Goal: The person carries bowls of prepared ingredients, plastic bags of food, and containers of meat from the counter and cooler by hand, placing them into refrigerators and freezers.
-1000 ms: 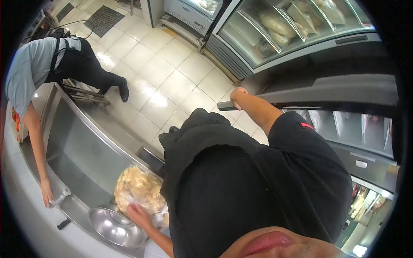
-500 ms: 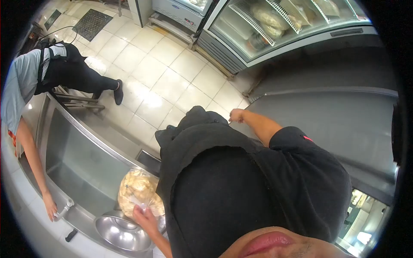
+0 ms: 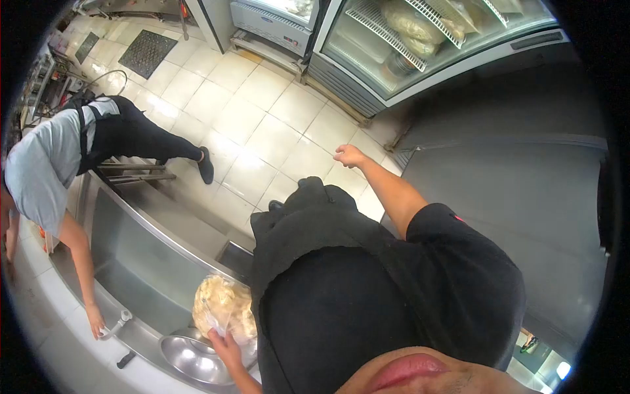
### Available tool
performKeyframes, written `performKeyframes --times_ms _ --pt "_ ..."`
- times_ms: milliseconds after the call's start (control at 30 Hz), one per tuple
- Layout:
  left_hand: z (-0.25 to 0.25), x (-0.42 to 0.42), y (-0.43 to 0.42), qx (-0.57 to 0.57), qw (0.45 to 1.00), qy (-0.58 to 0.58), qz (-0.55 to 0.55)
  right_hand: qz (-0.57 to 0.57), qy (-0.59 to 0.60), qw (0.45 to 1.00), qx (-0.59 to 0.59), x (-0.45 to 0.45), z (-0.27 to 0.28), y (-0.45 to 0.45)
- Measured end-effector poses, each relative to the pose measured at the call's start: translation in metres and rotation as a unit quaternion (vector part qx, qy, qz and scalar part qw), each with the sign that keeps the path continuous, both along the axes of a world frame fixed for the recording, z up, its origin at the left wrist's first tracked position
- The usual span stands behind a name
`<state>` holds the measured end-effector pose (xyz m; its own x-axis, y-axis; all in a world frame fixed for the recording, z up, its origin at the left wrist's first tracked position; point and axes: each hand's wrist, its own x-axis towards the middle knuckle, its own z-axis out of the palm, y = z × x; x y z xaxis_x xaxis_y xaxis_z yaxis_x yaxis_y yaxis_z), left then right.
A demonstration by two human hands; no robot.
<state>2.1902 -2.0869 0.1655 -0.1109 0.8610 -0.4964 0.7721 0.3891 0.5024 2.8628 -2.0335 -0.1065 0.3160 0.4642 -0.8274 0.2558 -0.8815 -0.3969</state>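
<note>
My left hand (image 3: 226, 346) is closed on the gathered top of a clear plastic bag (image 3: 226, 305) full of pale yellowish pieces. The bag rests at the near end of a steel sink (image 3: 144, 262), beside a shiny steel bowl (image 3: 197, 358) that it partly overlaps. Out over the tiled floor, my right hand (image 3: 350, 155) is held away from my body, its fingers loosely bent and apart, with nothing visible in them. A closed dark grey door (image 3: 505, 210) lies to the right of that arm.
A person in a light shirt (image 3: 49, 164) leans over the sink's far end, one hand (image 3: 96, 322) at a white tap (image 3: 118, 323). A glass-front fridge (image 3: 420, 46) holding bags stands ahead right, beside a smaller unit (image 3: 272, 29). A dark mat (image 3: 147, 54) lies on the floor.
The grey door has swung shut, hiding the shelves behind it. My right hand has let go of the door's edge and moved away from it. My left hand still holds the bag.
</note>
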Motion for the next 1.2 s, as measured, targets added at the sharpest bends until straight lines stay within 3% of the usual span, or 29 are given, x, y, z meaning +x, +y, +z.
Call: performKeyframes --times_ms 133,233,333,400,433,467,500,567,600,633,667,700,733,800,833,933,1033,1200 --pt "-0.001 0.012 -0.003 0.096 0.991 0.088 -0.037 -0.017 0.006 1.000 -0.007 0.013 -0.033 -0.029" --pt "0.011 0.019 0.005 0.121 0.965 0.198 -0.125 -0.032 0.012 0.998 -0.049 0.006 -0.050 -0.065" --pt "0.003 0.029 -0.004 0.149 0.944 0.262 -0.135 -0.135 0.044 0.989 -0.044 0.023 -0.051 -0.092" --pt "-0.006 0.036 -0.009 0.193 0.938 0.245 -0.151 -0.337 -0.007 0.940 0.060 0.052 -0.060 -0.094" --pt "-0.012 0.039 -0.012 0.214 0.934 0.235 -0.159 -0.356 -0.064 0.928 0.092 0.086 -0.076 -0.094" --pt "-0.018 0.042 -0.018 0.198 0.939 0.235 -0.155 -0.423 -0.180 0.864 0.206 0.115 -0.072 -0.083" --pt "-0.022 0.043 -0.022 0.181 0.942 0.237 -0.152 -0.307 -0.323 0.860 0.249 0.163 -0.059 -0.077" --pt "-0.026 0.046 -0.023 0.166 0.949 0.229 -0.142 -0.381 -0.402 0.782 0.285 0.251 0.002 -0.061" --pt "-0.024 0.050 -0.027 0.167 0.952 0.223 -0.129 -0.441 -0.433 0.672 0.408 0.286 0.035 -0.048" --pt "-0.019 0.054 -0.028 0.167 0.955 0.216 -0.116 -0.438 -0.410 0.671 0.436 0.312 0.106 -0.037" --pt "-0.014 0.057 -0.023 0.145 0.959 0.213 -0.116 -0.465 -0.420 0.538 0.564 0.347 0.137 -0.024" --pt "-0.009 0.058 -0.013 0.124 0.963 0.209 -0.116 -0.469 -0.444 0.498 0.579 0.412 0.148 -0.030" --pt "-0.004 0.059 -0.005 0.102 0.966 0.205 -0.116 -0.456 -0.465 0.481 0.587 0.417 0.202 -0.022" --pt "-0.004 0.062 0.000 0.094 0.975 0.176 -0.101 -0.472 -0.400 0.446 0.647 0.456 0.256 -0.012" --pt "-0.004 0.063 0.000 0.090 0.978 0.161 -0.093 -0.468 -0.317 0.476 0.673 0.455 0.282 -0.009" --pt "-0.003 0.062 0.001 0.060 0.981 0.175 -0.054 -0.518 -0.302 0.546 0.585 0.447 0.304 -0.010" --pt "-0.001 0.058 0.004 0.056 0.983 0.169 -0.053 -0.535 -0.313 0.577 0.531 0.436 0.306 -0.014" --pt "0.003 0.065 0.014 0.040 0.977 0.199 -0.060 -0.456 -0.326 0.618 0.552 0.446 0.310 -0.011"
